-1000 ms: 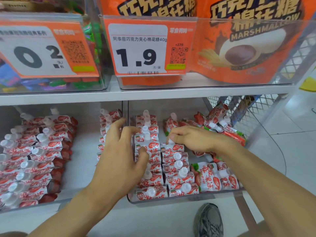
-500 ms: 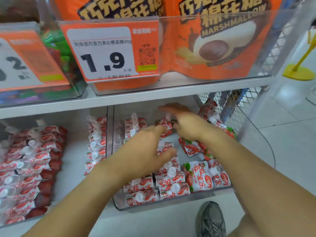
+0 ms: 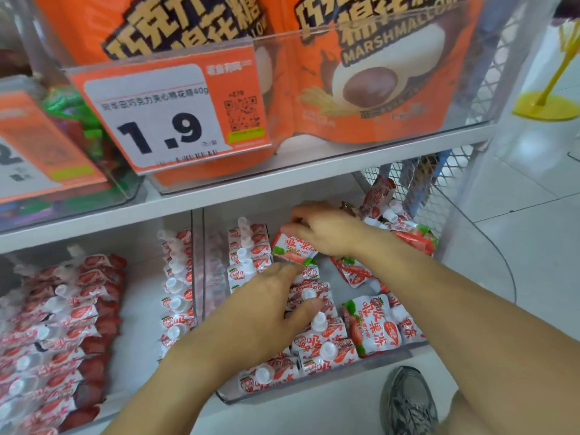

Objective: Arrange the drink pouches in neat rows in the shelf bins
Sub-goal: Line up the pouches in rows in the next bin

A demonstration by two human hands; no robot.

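Red-and-white strawberry drink pouches with white caps fill a clear shelf bin [image 3: 314, 383] on the lower shelf. My right hand [image 3: 326, 229] grips one drink pouch [image 3: 293, 248] by its top, lifted above the bin's middle. My left hand [image 3: 266, 306] lies flat, fingers spread, on the ordered rows of pouches [image 3: 317, 343] at the bin's front left. A loose heap of pouches [image 3: 411, 235] lies at the bin's back right. More pouches lie flat at the front right [image 3: 373, 328].
A second bin to the left holds rows of the same pouches [image 3: 53, 321]. The upper shelf [image 3: 314, 171] overhangs the bins, carrying marshmallow bags and a 1.9 price tag [image 3: 163, 117]. A wire mesh side panel [image 3: 439, 174] closes the right. My shoe [image 3: 408, 400] is on the floor.
My right hand reached to the back of the bin, closed on a pouch and lifted it. The left hand slid slightly right along the rows. The view swung left-to-right and closer.
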